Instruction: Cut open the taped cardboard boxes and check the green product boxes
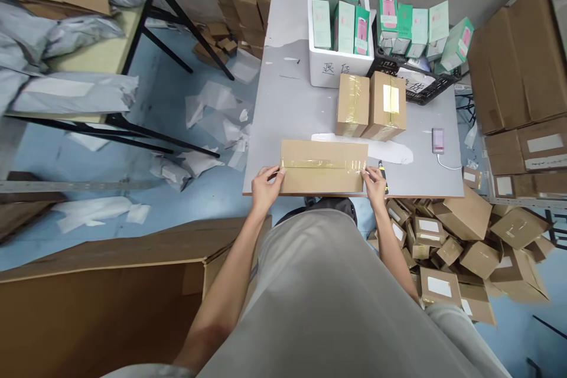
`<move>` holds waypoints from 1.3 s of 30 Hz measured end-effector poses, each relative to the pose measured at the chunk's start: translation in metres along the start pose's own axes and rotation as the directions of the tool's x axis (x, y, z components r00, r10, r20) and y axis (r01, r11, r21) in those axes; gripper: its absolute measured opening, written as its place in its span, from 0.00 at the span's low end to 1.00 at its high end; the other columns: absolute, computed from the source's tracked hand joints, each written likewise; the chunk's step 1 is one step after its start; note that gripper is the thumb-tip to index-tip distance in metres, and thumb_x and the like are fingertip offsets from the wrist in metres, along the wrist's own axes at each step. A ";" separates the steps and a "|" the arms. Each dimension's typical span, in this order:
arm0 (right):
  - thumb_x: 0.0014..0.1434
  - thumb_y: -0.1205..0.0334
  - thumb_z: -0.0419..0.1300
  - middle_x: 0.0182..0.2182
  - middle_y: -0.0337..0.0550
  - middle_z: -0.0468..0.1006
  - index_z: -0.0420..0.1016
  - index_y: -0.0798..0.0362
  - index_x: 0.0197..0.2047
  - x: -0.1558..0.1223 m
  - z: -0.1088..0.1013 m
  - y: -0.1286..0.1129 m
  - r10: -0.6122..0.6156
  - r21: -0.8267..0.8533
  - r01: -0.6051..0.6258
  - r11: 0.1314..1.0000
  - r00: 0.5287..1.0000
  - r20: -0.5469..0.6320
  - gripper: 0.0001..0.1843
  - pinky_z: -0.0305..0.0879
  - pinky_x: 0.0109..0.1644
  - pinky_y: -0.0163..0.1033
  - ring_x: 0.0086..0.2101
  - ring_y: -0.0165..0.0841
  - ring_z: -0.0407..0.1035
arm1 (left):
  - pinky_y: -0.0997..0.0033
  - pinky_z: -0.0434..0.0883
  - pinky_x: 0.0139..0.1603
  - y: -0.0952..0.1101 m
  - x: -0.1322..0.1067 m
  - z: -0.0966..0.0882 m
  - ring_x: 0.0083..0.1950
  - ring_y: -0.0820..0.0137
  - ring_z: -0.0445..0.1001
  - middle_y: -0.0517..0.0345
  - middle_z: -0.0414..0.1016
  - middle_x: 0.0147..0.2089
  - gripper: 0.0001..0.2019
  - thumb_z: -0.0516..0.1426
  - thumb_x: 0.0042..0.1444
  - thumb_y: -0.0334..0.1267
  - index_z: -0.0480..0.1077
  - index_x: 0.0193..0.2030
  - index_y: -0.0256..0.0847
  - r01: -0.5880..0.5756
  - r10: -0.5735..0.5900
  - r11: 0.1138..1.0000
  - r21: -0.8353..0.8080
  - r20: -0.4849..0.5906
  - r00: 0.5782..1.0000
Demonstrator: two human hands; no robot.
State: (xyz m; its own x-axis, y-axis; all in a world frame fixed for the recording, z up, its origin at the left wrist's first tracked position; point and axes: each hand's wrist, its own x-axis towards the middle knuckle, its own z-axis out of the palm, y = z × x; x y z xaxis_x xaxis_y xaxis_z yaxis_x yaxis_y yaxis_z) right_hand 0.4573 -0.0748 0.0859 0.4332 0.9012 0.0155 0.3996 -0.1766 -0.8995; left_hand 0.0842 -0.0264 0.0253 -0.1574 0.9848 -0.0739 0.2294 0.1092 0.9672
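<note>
A long cardboard box [324, 180] with clear tape along its top lies at the front edge of the grey table [283, 88]. At its left end, my left hand [267, 188] is closed, thumb and fingers pinching the corner. My right hand [375, 185] pinches the opposite end in the same way. Just beyond my right hand lies a black and yellow utility knife [383, 178], partly covered by the fingers. Two taped cardboard boxes, one plain [353, 106] and one with a white label [387, 115], stand behind the long box.
A white foam bin [341, 65] and a black crate [420, 91] hold green product boxes at the back. A phone [438, 140] on a cable lies right. Cardboard boxes [447, 251] are heaped on the floor at right. A large open carton [133, 254] stands left.
</note>
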 end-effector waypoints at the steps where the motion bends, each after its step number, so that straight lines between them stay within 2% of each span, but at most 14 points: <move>1: 0.66 0.34 0.70 0.51 0.54 0.87 0.93 0.51 0.56 0.003 -0.001 -0.002 0.001 -0.012 -0.001 1.000 1.000 0.000 0.31 0.75 0.66 0.55 0.56 0.47 0.78 | 0.55 0.83 0.61 0.004 0.002 0.001 0.50 0.58 0.85 0.49 0.85 0.49 0.28 0.63 0.64 0.62 0.87 0.54 0.39 -0.001 0.001 1.000 0.017 -0.009 1.000; 7: 0.63 0.29 0.67 0.48 0.56 0.87 0.92 0.56 0.54 0.002 0.009 0.007 0.081 -0.087 -0.078 0.993 0.996 0.036 0.37 0.78 0.62 0.56 0.53 0.50 0.80 | 0.53 0.83 0.59 0.002 0.007 0.006 0.49 0.55 0.85 0.45 0.86 0.47 0.26 0.63 0.63 0.60 0.88 0.51 0.38 0.070 -0.065 0.993 0.092 -0.050 0.997; 11: 0.65 0.31 0.65 0.52 0.58 0.87 0.91 0.56 0.57 -0.003 0.018 0.011 0.080 -0.128 -0.075 0.989 0.996 0.032 0.37 0.78 0.62 0.55 0.55 0.50 0.81 | 0.55 0.82 0.62 -0.010 0.007 0.005 0.54 0.55 0.85 0.44 0.87 0.54 0.24 0.65 0.62 0.57 0.87 0.50 0.39 0.144 -0.143 0.989 0.034 -0.036 0.989; 14: 0.65 0.32 0.66 0.53 0.58 0.88 0.90 0.55 0.58 -0.004 0.020 0.013 0.074 -0.166 -0.071 0.983 0.997 0.008 0.36 0.76 0.65 0.55 0.55 0.50 0.81 | 0.57 0.81 0.63 -0.020 0.011 0.005 0.57 0.55 0.84 0.44 0.88 0.54 0.25 0.64 0.63 0.60 0.85 0.49 0.38 0.201 -0.202 0.979 -0.039 -0.034 0.979; 17: 0.61 0.31 0.68 0.54 0.60 0.89 0.88 0.56 0.59 -0.001 0.018 0.018 0.133 -0.122 -0.134 0.983 0.991 -0.017 0.39 0.75 0.66 0.57 0.55 0.50 0.82 | 0.59 0.81 0.61 -0.029 0.015 0.012 0.56 0.58 0.84 0.46 0.87 0.52 0.25 0.59 0.67 0.60 0.82 0.48 0.38 0.353 -0.361 0.924 -0.148 -0.026 0.932; 19: 0.59 0.30 0.69 0.53 0.61 0.90 0.87 0.57 0.60 0.001 0.013 0.023 0.189 -0.074 -0.192 0.979 0.981 -0.044 0.41 0.76 0.67 0.58 0.55 0.50 0.82 | 0.61 0.81 0.54 -0.036 0.016 0.021 0.52 0.59 0.84 0.48 0.86 0.46 0.23 0.59 0.67 0.60 0.80 0.45 0.39 0.447 -0.453 0.879 -0.165 0.004 0.891; 22: 0.58 0.33 0.71 0.52 0.60 0.91 0.87 0.59 0.59 0.007 0.002 0.029 0.228 -0.039 -0.234 0.972 0.967 -0.117 0.41 0.76 0.68 0.59 0.55 0.51 0.83 | 0.61 0.81 0.46 -0.042 0.015 0.036 0.45 0.58 0.83 0.51 0.83 0.36 0.24 0.62 0.62 0.62 0.78 0.40 0.40 0.509 -0.504 0.850 -0.133 0.070 0.861; 24: 0.58 0.34 0.71 0.51 0.61 0.91 0.88 0.60 0.57 0.011 -0.009 0.032 0.239 -0.043 -0.251 0.967 0.953 -0.188 0.39 0.76 0.68 0.59 0.54 0.51 0.84 | 0.60 0.81 0.47 -0.042 0.013 0.046 0.45 0.58 0.83 0.49 0.83 0.38 0.26 0.62 0.61 0.64 0.77 0.41 0.40 0.520 -0.509 0.843 -0.135 0.107 0.854; 28: 0.59 0.35 0.68 0.55 0.68 0.89 0.88 0.63 0.56 0.022 -0.034 0.031 0.258 -0.077 -0.296 0.952 0.912 -0.319 0.39 0.74 0.70 0.62 0.57 0.55 0.82 | 0.57 0.83 0.52 -0.029 0.008 0.058 0.48 0.58 0.84 0.43 0.86 0.46 0.29 0.60 0.64 0.68 0.78 0.45 0.39 0.513 -0.482 0.843 -0.159 0.197 0.854; 30: 0.62 0.35 0.66 0.60 0.72 0.86 0.86 0.64 0.58 0.024 -0.044 0.022 0.248 -0.092 -0.304 0.948 0.889 -0.384 0.40 0.70 0.73 0.64 0.62 0.56 0.80 | 0.55 0.84 0.53 -0.018 0.004 0.061 0.48 0.58 0.85 0.41 0.87 0.47 0.30 0.60 0.66 0.68 0.80 0.47 0.37 0.511 -0.461 0.842 -0.173 0.262 0.848; 32: 0.66 0.35 0.63 0.65 0.70 0.83 0.85 0.62 0.62 0.020 -0.048 0.006 0.203 -0.078 -0.255 0.964 0.892 -0.405 0.39 0.68 0.76 0.64 0.66 0.55 0.77 | 0.54 0.84 0.54 -0.004 -0.002 0.063 0.48 0.57 0.86 0.40 0.87 0.48 0.32 0.61 0.66 0.69 0.82 0.49 0.37 0.508 -0.431 0.840 -0.190 0.336 0.838; 34: 0.70 0.35 0.62 0.68 0.63 0.82 0.85 0.58 0.65 0.009 -0.045 -0.018 0.135 -0.034 -0.155 0.987 0.935 -0.327 0.37 0.66 0.79 0.61 0.70 0.52 0.74 | 0.54 0.84 0.55 0.011 -0.008 0.064 0.50 0.55 0.87 0.40 0.88 0.50 0.36 0.61 0.64 0.74 0.83 0.51 0.37 0.499 -0.382 0.839 -0.216 0.418 0.824; 36: 0.72 0.34 0.62 0.71 0.55 0.81 0.85 0.52 0.68 -0.005 -0.035 -0.043 0.074 0.024 -0.071 0.997 0.982 -0.172 0.35 0.60 0.83 0.59 0.74 0.50 0.70 | 0.54 0.84 0.56 0.028 -0.014 0.066 0.53 0.52 0.87 0.40 0.89 0.53 0.42 0.62 0.59 0.80 0.84 0.52 0.38 0.485 -0.327 0.837 -0.252 0.480 0.814; 39: 0.73 0.33 0.64 0.77 0.47 0.73 0.82 0.45 0.73 -0.026 -0.016 -0.075 0.052 0.068 -0.052 0.996 0.999 0.002 0.36 0.51 0.87 0.59 0.81 0.47 0.58 | 0.54 0.84 0.58 0.051 -0.019 0.064 0.57 0.49 0.86 0.41 0.89 0.56 0.47 0.64 0.52 0.84 0.85 0.53 0.38 0.452 -0.280 0.842 -0.294 0.477 0.833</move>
State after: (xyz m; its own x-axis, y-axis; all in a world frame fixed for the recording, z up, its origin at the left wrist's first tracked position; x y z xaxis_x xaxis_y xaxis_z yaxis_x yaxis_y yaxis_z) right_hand 0.4285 -0.0916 0.1596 0.4518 0.8916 -0.0322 0.3211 -0.1962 -0.9265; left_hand 0.1606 -0.0311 0.0605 0.2627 0.8543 -0.4485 -0.1607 0.4971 0.8527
